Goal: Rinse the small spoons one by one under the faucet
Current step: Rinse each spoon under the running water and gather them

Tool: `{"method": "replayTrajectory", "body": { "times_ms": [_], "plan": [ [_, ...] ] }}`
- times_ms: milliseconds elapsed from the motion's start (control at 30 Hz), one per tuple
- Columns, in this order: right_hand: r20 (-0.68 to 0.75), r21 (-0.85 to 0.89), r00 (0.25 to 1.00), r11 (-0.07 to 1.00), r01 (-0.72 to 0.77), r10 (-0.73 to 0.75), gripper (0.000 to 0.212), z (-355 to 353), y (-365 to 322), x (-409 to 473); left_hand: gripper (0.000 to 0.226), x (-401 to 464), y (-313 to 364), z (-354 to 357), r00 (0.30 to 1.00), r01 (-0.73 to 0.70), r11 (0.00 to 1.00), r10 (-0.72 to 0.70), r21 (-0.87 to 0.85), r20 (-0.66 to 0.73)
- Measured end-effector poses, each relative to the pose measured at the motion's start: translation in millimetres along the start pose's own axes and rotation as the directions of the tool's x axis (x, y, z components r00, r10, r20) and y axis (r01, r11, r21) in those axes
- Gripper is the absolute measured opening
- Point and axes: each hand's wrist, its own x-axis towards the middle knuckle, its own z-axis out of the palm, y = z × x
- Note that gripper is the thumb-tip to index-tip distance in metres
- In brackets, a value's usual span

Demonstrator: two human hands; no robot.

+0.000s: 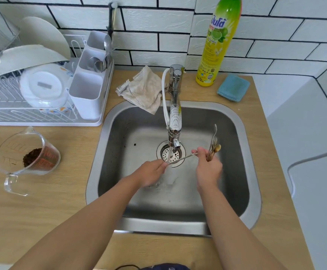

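Over the steel sink (pixel 236 172), both hands are working one thin silver spoon (pixel 182 158) under the faucet (pixel 175 121). The spoon is lying almost level across the drain (pixel 170 154), slim and shiny, its handle a narrow rod. The water stream (pixel 170 152) is falling onto its left end, right where the left hand (pixel 151 172) is meeting it. The left hand's fingers are closing in a pinching grip on that end, so the bowl of the spoon is hidden and its shape cannot be told.

The right hand (pixel 207 168) is pinching the other end of the spoon between thumb and forefinger. The same hand is also clasping a bundle of spoons (pixel 214 147) in its curled fingers, standing upright out of the fist. These are small and slender too; some are looking gold or brass toned, and one longer silver handle is sticking up above the rest. How many there are cannot be told.

Water is splashing on the sink floor below the hands.

On the wooden worktop (pixel 61 211), a crumpled cloth (pixel 145 90) is hanging over the sink's back rim beside the faucet base. A yellow-green dish soap bottle (pixel 217 45) and a blue sponge (pixel 233 87) are standing behind the sink to the right.
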Motion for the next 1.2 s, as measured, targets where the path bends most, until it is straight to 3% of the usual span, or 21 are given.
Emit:
{"method": "replayTrajectory", "body": {
  "times_ms": [100,267,367,533,667,733,800,867,1067,1200],
  "plan": [
    [0.018,0.073,1.0,0.997,-0.026,0.025,0.022,2.8,-1.0,-0.5,0.039,5.8,12.4,5.7,1.0,-0.011,1.0,0.012,0.022,-0.017],
    [0.087,0.083,0.996,0.996,0.008,-0.015,0.02,6.4,1.4,-6.1,0.033,16.5,47.6,21.3,0.984,-0.15,0.984,0.158,0.095,-0.081],
    [0.056,0.088,0.998,0.996,-0.006,0.001,0.015,6.1,0.5,-6.9,0.037,23.8,64.5,19.0,0.977,-0.122,0.979,0.148,0.165,-0.154],
    [-0.015,0.11,0.999,0.993,-0.04,0.042,0.02,-0.7,-0.3,-1.1,0.036,13.1,27.4,1.3,0.989,-0.105,0.942,0.134,0.319,-0.07],
    [0.25,0.122,0.965,0.986,-0.11,0.077,0.008,7.2,-3.2,-10.8,0.07,2.4,5.0,-6.0,0.999,0.041,0.984,-0.043,0.171,0.005],
    [0.345,0.148,0.932,0.975,-0.168,0.108,0.017,8.1,-5.8,-12.7,0.09,4.2,8.6,-13.7,0.99,0.133,0.991,-0.134,0.016,0.036],
    [0.356,0.171,0.924,0.962,-0.211,0.14,0.014,7.1,-8.1,-12.8,0.084,5.1,13.3,-20.7,0.983,0.18,0.982,-0.177,-0.064,0.054],
    [0.323,0.194,0.927,0.945,-0.265,0.194,0.019,5.7,-9.1,-12.8,0.07,4.9,20.7,-21.6,0.99,0.133,0.988,-0.129,-0.083,0.052],
    [0.141,0.344,0.966,0.904,-0.253,0.217,0.015,-7.0,-15.7,-3.2,0.031,16.5,48.8,-5.5,0.97,-0.235,0.969,0.239,0.072,-0.045],
    [0.133,0.332,0.969,0.912,-0.243,0.209,0.015,-11.1,-18.9,-1.3,0.031,1.8,10.2,-8.2,0.99,-0.143,0.988,0.143,0.066,-0.003]
  ]
}}
